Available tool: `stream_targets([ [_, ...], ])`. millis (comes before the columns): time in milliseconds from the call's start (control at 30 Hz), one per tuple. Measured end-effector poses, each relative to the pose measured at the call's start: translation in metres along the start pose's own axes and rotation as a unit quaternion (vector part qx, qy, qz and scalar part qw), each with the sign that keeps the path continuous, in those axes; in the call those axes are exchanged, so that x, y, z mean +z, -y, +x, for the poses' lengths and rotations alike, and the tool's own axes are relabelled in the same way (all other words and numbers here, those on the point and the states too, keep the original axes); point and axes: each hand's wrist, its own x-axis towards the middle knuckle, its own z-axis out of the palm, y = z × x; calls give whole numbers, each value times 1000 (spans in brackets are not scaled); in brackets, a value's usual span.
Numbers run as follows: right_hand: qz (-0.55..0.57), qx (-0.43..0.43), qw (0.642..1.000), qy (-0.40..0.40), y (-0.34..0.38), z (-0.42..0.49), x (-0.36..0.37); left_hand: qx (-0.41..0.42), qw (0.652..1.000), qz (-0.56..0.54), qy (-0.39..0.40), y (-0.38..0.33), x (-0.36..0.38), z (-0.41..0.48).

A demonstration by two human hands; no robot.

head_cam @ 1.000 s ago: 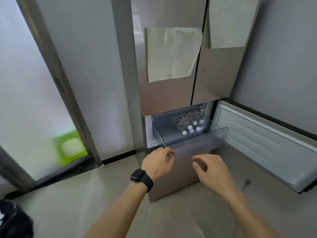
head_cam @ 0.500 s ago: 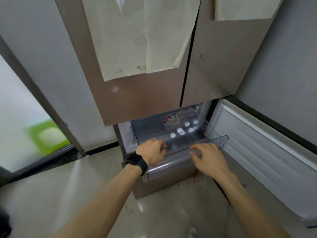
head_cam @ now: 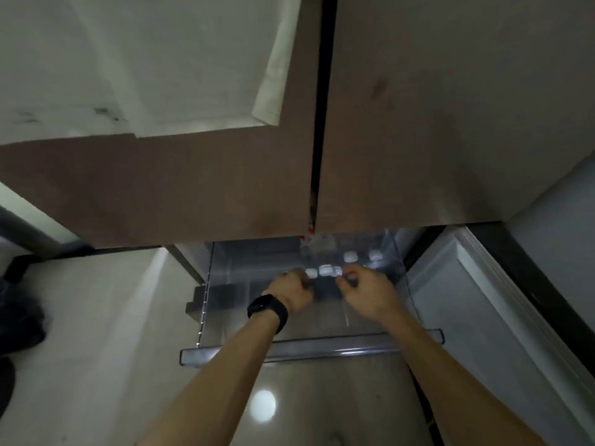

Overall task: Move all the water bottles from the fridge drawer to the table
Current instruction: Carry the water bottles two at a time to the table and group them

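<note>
Head cam: drawer (head_cam: 289, 347) is pulled out at lower centre of frame, clear walls, front rim near the bottom. Bottles (head_cam: 349, 256) stand at its back right, just under the fridge doors (head_cam: 225, 188); only white caps show, blurred, so no firm count. Left hand (head_cam: 294, 289), watch on the wrist, and right hand (head_cam: 367, 292) are both inside the drawer with fingers curled at the nearest caps. Probably closing on a bottle each, but I cannot tell if either has a grip. Step: first pick from the drawer. Next: firm hold on the necks, lift straight up clear of the drawer wall, carry to the counter, which is not in frame.
</note>
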Motion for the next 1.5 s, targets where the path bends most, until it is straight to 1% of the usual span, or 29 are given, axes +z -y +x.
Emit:
stream_targets([
  [67, 56, 30, 997, 41, 0, 21, 11, -66, 993, -100, 0, 1, 12, 25],
  [100, 90, 42, 993, 66, 3, 29, 14, -98, 983, -153, 0, 2, 19, 35],
  [133, 150, 66, 983, 87, 5, 35, 18, -123, 971, -206, 2, 4, 27, 46],
  [200, 286, 134, 940, 126, 9, 43, 23, -161, 934, -318, 15, 6, 40, 63],
  [233, 322, 154, 923, 142, 9, 46, 26, -171, 913, -369, 18, 6, 44, 69],
  [267, 334, 159, 916, 153, 8, 49, 29, -173, 897, -406, 18, 7, 47, 76],
  [300, 336, 159, 914, 161, 7, 51, 33, -170, 891, -421, 17, 8, 49, 81],
  [333, 339, 156, 913, 164, 5, 54, 38, -166, 892, -421, 16, 11, 53, 88],
  [367, 345, 152, 911, 166, 5, 56, 40, -164, 900, -403, 10, 15, 56, 94],
  [433, 366, 145, 905, 162, 8, 58, 40, -159, 925, -345, -3, 22, 60, 103],
  [533, 330, 130, 925, 135, 7, 53, 37, -144, 953, -265, -22, 13, 42, 79],
  [633, 256, 92, 958, 95, 4, 33, 26, -157, 965, -207, -31, 22, 27, 43],
  [700, 150, 52, 986, 53, 3, 12, 12, -166, 966, -193, -40, 39, 19, 21],
  [767, 61, 15, 998, -9, 9, -10, -7, -163, 970, -170, -66, 53, 8, -1],
  [867, 18, -47, 996, -72, 28, -40, -28, -123, 982, -84, -115, 55, -13, -40],
  [967, -17, -97, 989, -113, 46, -59, -41, -58, 988, 14, -143, 48, -34, -70],
  [1067, -54, -123, 982, -137, 50, -73, -47, 24, 980, 102, -167, 34, -50, -90],
  [1167, -117, -126, 977, -124, 41, -80, -40, 84, 965, 177, -176, 23, -54, -103],
  [1233, -155, -135, 974, -96, 33, -82, -32, 108, 960, 187, -177, 23, -52, -106],
  [1333, -125, -144, 979, -67, 25, -79, -25, 139, 963, 141, -181, 26, -47, -106],
  [1400, -63, -134, 987, -60, 25, -72, -23, 131, 967, 94, -196, 25, -39, -104],
  [1500, 77, -98, 992, -29, 24, -65, -14, 89, 982, 12, -166, 23, -20, -101],
])
